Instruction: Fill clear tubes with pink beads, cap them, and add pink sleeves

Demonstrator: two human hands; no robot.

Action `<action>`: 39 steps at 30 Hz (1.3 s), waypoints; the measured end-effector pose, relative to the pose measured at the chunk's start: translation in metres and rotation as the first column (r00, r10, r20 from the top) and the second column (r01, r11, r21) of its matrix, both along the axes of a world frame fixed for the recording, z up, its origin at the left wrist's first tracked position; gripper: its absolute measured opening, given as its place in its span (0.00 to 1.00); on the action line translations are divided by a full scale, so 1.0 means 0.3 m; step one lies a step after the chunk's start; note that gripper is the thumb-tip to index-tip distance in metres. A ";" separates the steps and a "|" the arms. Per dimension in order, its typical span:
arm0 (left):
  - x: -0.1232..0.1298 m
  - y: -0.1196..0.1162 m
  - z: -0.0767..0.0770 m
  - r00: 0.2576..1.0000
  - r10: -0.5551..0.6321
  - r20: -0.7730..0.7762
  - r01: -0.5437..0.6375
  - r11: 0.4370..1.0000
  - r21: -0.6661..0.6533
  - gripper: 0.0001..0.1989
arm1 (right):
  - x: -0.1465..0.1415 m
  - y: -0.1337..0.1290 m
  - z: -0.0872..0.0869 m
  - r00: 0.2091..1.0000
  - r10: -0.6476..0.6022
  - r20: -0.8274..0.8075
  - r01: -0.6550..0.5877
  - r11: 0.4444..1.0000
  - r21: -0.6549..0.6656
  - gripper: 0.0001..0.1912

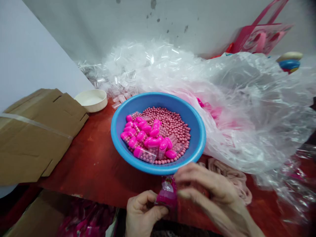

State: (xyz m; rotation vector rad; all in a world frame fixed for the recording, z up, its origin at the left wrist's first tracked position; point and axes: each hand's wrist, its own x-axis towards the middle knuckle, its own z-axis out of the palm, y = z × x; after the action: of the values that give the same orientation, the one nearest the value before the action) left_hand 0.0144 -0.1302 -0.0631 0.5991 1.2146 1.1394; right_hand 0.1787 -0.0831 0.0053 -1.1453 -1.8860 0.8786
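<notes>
A small magenta packet (168, 197) with a printed, partly clear front stands just below the basin's near rim. My left hand (145, 210) pinches its lower left edge between thumb and fingers. Beside its right edge is my right hand (209, 191), thumb and fingers apart; whether the fingertips touch the packet I cannot tell. The blue basin (116, 144) holds many dull pink beads (170, 123). On the beads lie several clear tubes with bright pink caps (145, 154), some with beads inside.
Flattened cardboard (39, 138) lies left, by a shallow white dish (92, 101). Clear tubes (138, 62) and crumpled plastic bags (256, 108) fill the back and right. A beige cloth (232, 177) lies right. Below the red table's (81, 168) edge, a box holds magenta packets (86, 220).
</notes>
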 end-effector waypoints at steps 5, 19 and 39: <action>-0.002 -0.004 0.008 0.998 0.013 0.054 -0.012 1.000 -0.016 0.05 | -0.026 0.160 -0.002 0.931 -0.188 0.313 0.108 0.961 0.255 0.23; -0.006 -0.002 0.027 0.996 0.088 0.033 -0.086 0.995 -0.047 0.06 | -0.020 0.114 0.039 0.954 -0.235 -0.187 0.194 0.958 -0.212 0.06; -0.008 -0.007 0.027 0.995 0.099 -0.013 -0.100 0.994 -0.050 0.04 | -0.091 0.021 -0.008 0.686 -0.357 -0.634 -0.113 0.809 -0.577 0.06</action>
State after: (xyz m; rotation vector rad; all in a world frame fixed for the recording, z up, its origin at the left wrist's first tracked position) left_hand 0.0121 -0.1324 -0.0551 0.5120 1.2902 1.1864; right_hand 0.1513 -0.0767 0.0028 -1.0115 -0.8662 1.6132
